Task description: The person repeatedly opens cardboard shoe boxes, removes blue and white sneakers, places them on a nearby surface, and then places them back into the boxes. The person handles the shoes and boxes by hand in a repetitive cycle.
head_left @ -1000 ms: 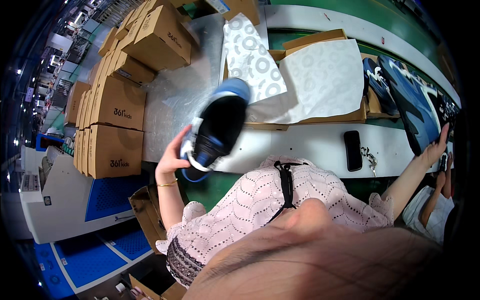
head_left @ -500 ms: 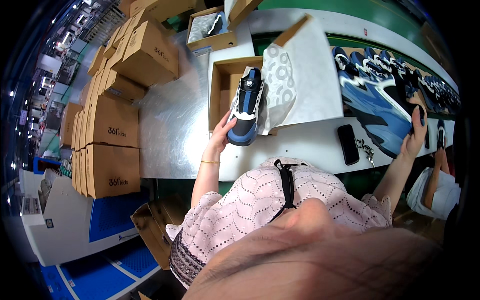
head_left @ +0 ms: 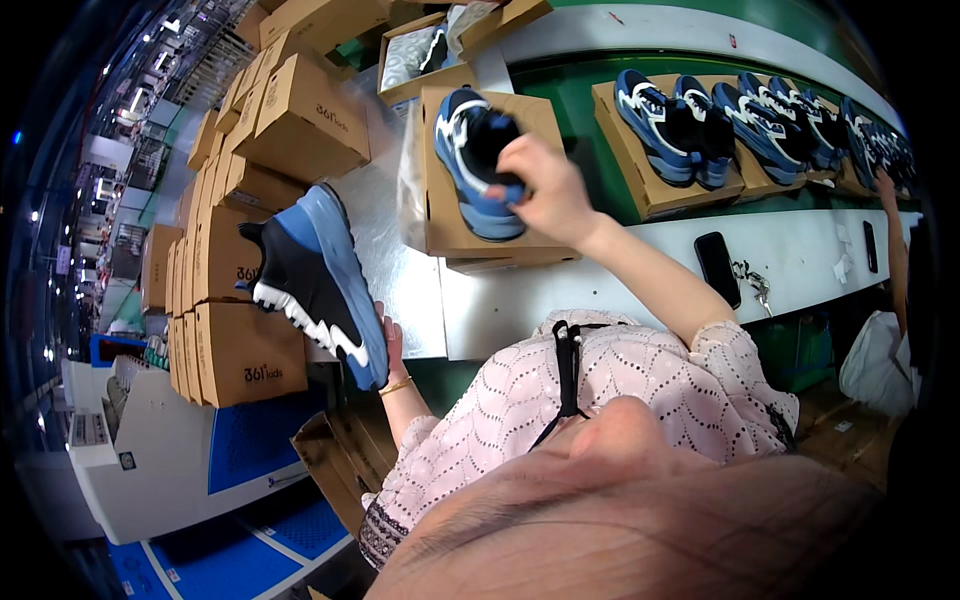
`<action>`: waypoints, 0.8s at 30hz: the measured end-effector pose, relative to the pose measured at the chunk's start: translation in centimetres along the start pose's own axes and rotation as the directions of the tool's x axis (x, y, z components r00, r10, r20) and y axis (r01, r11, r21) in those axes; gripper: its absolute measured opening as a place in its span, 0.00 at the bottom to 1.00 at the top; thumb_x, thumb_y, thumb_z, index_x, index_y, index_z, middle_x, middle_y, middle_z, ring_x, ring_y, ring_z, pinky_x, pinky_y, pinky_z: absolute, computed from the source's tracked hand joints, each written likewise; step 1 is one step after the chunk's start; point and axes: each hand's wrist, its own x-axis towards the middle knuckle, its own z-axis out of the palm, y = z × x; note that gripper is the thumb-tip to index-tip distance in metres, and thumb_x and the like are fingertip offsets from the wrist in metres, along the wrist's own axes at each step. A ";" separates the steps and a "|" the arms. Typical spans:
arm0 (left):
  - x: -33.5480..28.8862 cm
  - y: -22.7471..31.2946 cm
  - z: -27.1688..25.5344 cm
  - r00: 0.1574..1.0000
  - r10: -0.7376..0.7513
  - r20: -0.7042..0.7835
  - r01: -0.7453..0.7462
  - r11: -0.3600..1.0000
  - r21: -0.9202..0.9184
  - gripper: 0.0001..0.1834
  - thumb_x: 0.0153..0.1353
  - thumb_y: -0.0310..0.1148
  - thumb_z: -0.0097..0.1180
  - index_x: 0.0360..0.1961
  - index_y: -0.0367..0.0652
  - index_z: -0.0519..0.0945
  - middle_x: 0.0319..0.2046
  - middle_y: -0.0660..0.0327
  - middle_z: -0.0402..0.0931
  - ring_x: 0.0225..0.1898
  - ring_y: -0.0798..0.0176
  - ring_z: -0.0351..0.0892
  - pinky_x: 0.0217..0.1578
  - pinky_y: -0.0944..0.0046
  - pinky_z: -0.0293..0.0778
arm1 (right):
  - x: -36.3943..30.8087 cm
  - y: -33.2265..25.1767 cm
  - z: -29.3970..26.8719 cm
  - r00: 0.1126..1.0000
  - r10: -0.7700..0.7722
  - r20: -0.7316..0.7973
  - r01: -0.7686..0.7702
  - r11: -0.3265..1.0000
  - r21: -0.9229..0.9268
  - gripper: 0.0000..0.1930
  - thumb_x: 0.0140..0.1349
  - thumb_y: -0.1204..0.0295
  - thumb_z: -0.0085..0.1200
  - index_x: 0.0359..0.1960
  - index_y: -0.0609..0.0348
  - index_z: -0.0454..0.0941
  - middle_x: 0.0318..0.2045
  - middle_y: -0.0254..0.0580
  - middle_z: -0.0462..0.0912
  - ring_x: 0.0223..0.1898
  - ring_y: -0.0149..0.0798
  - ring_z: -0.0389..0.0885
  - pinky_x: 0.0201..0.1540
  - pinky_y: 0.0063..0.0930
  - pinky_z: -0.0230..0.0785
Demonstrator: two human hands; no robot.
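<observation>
Pinching one shoe (head_left: 455, 150) near its collar, the right hand (head_left: 550, 190) has its fingers bent tight and slightly blurred; that shoe is over the brown box (head_left: 540, 112), though whether it rests on top or hangs just above cannot be told. Out to the left, the left hand (head_left: 393, 345) supports the raised shoe (head_left: 310, 265), its visible fingers against the sole near the lower end, the thumb hidden. The raised shoe looks the likelier to slip: most of its length stands beyond the fingers, so a quick turn of the wrist could tip it. Swung further left, it might knock the cartons (head_left: 250, 345), though depth is hard to judge. The shoe at the box is gripped at one small spot, so it could swivel, scuff the box top or shove the box along; the pale paper (head_left: 410, 185) beside the box could snag and tear. A careless backward sweep of the right arm (head_left: 650, 280) could nudge the phone (head_left: 717, 270) or keys (head_left: 757, 285).
</observation>
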 end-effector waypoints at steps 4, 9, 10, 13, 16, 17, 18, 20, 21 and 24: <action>-2.1 0.2 -1.1 0.997 0.003 -0.077 0.017 0.967 0.254 0.15 0.64 0.43 0.42 0.39 0.42 0.73 0.19 0.63 0.60 0.15 0.67 0.59 0.19 0.70 0.57 | -3.0 3.0 3.7 0.882 -0.044 0.470 0.037 0.999 0.023 0.30 0.49 0.76 0.59 0.56 0.53 0.63 0.57 0.44 0.63 0.53 0.51 0.68 0.53 0.38 0.66; -4.2 -2.6 -3.3 0.950 -0.228 -0.213 0.189 0.964 -0.188 0.29 0.51 0.42 0.53 0.51 0.35 0.68 0.40 0.52 0.71 0.38 0.56 0.72 0.40 0.59 0.70 | -0.2 0.9 -1.7 0.856 0.013 0.517 -0.369 0.716 0.592 0.43 0.42 0.70 0.69 0.62 0.53 0.58 0.58 0.39 0.64 0.58 0.36 0.65 0.60 0.32 0.56; -3.8 -3.3 -1.5 0.911 -0.321 -0.259 0.223 0.911 -0.346 0.34 0.48 0.40 0.56 0.55 0.33 0.66 0.47 0.48 0.74 0.46 0.52 0.76 0.48 0.56 0.73 | -0.1 0.3 -2.3 0.819 -0.042 0.573 -0.371 0.724 0.582 0.45 0.40 0.68 0.70 0.62 0.55 0.58 0.58 0.40 0.65 0.58 0.36 0.65 0.61 0.31 0.55; 0.6 -4.6 2.9 0.810 -0.587 -0.009 0.586 0.809 -0.040 0.36 0.49 0.39 0.54 0.56 0.26 0.63 0.52 0.42 0.69 0.51 0.48 0.73 0.56 0.54 0.67 | -0.5 -2.1 -2.9 0.664 -0.084 0.743 -0.538 0.636 0.553 0.52 0.31 0.66 0.75 0.62 0.59 0.57 0.57 0.40 0.67 0.58 0.34 0.65 0.63 0.30 0.52; 4.5 -4.4 7.3 0.784 -0.618 0.061 0.611 0.748 -0.259 0.35 0.60 0.49 0.45 0.58 0.29 0.63 0.55 0.45 0.67 0.55 0.51 0.70 0.58 0.54 0.62 | -2.2 -1.6 -3.7 0.779 0.121 0.615 -0.594 0.457 0.662 0.40 0.31 0.77 0.70 0.54 0.59 0.66 0.48 0.36 0.72 0.54 0.33 0.68 0.60 0.28 0.55; 6.2 -4.5 7.2 0.776 -0.619 0.122 0.627 0.735 -0.256 0.32 0.62 0.49 0.42 0.57 0.31 0.64 0.55 0.47 0.68 0.55 0.52 0.70 0.58 0.54 0.62 | -2.8 -0.7 -4.1 0.840 0.127 0.528 -0.519 0.472 0.713 0.34 0.37 0.80 0.66 0.51 0.57 0.67 0.49 0.37 0.73 0.53 0.30 0.68 0.58 0.27 0.58; 7.8 -4.0 7.3 0.766 -0.618 0.178 0.642 0.725 -0.249 0.30 0.65 0.49 0.39 0.57 0.32 0.65 0.55 0.49 0.68 0.54 0.54 0.69 0.58 0.55 0.62 | -3.3 0.1 -4.3 0.906 0.178 0.385 -0.421 0.483 0.768 0.33 0.39 0.78 0.66 0.51 0.57 0.67 0.47 0.37 0.73 0.51 0.31 0.69 0.57 0.26 0.59; 9.6 -4.0 -0.3 0.979 -0.194 0.057 0.171 0.946 0.275 0.21 0.67 0.41 0.40 0.53 0.36 0.68 0.49 0.55 0.74 0.51 0.60 0.73 0.53 0.60 0.68 | -4.0 0.4 -4.4 0.916 0.396 0.067 -0.260 0.458 0.850 0.30 0.41 0.75 0.66 0.49 0.57 0.67 0.42 0.34 0.72 0.46 0.31 0.70 0.54 0.24 0.60; 11.0 -3.9 0.9 0.989 -0.124 -0.078 0.146 0.899 0.413 0.19 0.66 0.39 0.43 0.51 0.36 0.70 0.46 0.56 0.75 0.48 0.61 0.74 0.50 0.62 0.69 | -4.1 0.8 -4.2 0.877 0.474 -0.080 -0.179 0.476 0.861 0.28 0.42 0.75 0.66 0.46 0.56 0.67 0.40 0.33 0.70 0.44 0.31 0.69 0.52 0.24 0.60; 12.3 -4.7 -1.4 0.906 0.219 -0.363 0.124 0.681 0.721 0.16 0.63 0.36 0.48 0.48 0.38 0.71 0.39 0.57 0.77 0.41 0.63 0.77 0.45 0.66 0.71 | -3.4 1.7 -3.3 0.729 0.555 -0.401 -0.044 0.622 0.782 0.19 0.46 0.76 0.65 0.32 0.54 0.65 0.33 0.33 0.67 0.45 0.32 0.67 0.49 0.26 0.61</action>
